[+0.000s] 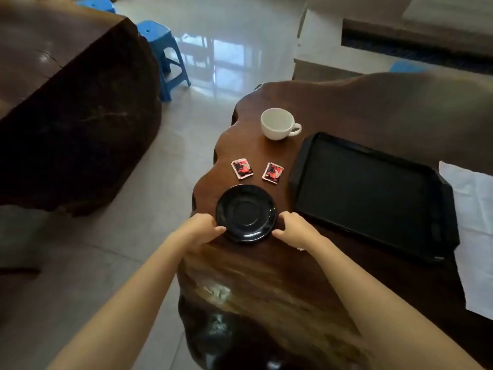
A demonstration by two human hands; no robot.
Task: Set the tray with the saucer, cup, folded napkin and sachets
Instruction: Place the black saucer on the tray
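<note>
A black saucer (246, 212) lies near the left edge of the dark wooden table (360, 108). My left hand (204, 228) touches its left rim and my right hand (294, 227) touches its right rim, fingers curled at the edge. Whether either hand grips the saucer is unclear. Two red and black sachets (241, 168) (272, 173) lie just beyond the saucer. A white cup (278, 124) stands upright further back, handle to the right. The black tray (373, 198) sits empty to the right. A white napkin (472, 231) lies unfolded at the right edge.
The table's wavy left edge drops to a tiled floor. A large dark wooden block (66, 108) stands to the left. Blue plastic stools (162, 49) stand on the floor behind it.
</note>
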